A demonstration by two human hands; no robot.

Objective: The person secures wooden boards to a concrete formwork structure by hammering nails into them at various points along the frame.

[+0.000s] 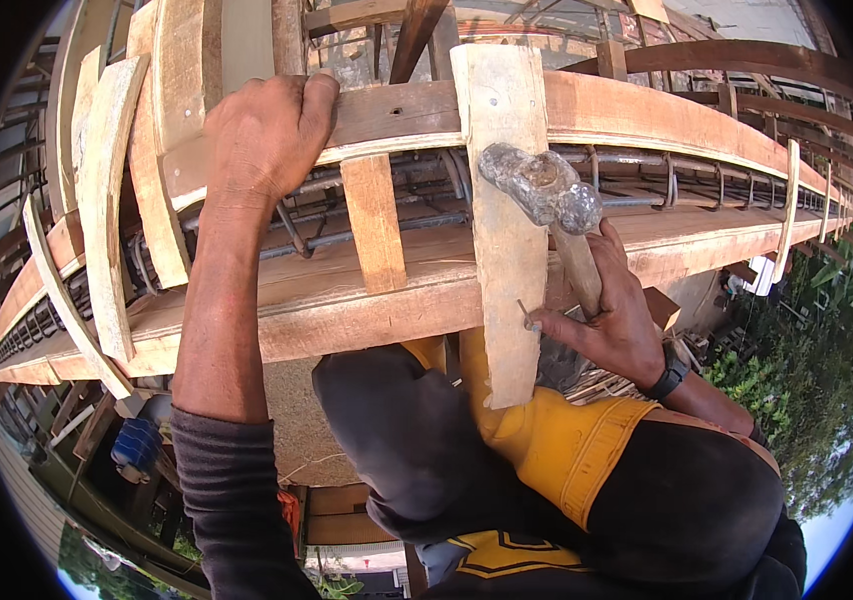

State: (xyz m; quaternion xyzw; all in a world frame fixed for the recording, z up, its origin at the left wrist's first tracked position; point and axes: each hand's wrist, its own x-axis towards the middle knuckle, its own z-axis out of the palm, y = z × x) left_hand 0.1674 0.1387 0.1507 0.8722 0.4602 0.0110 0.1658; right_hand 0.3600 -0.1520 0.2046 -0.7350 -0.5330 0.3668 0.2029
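Observation:
My left hand [272, 130] is closed over the upper plank [397, 112] of a long wooden formwork, its fingers curled past the far edge. A hammer [542, 185] with a worn metal head is in my right hand [619, 318], which grips the wooden handle [579, 270]. The hammer head is in front of an upright wooden strip [512, 255] that crosses both the upper plank and the lower plank [377, 318]. A thin nail [524, 312] sticks out from the strip at the lower plank's height, and my right thumb is right beside it.
Steel reinforcing bars [377, 235] run inside the formwork. A shorter wooden cleat [374, 222] spans the gap, with several more strips [112, 200] at left. My knees are bent below the planks. A blue container [137, 445] is at lower left; green plants [797, 390] grow at right.

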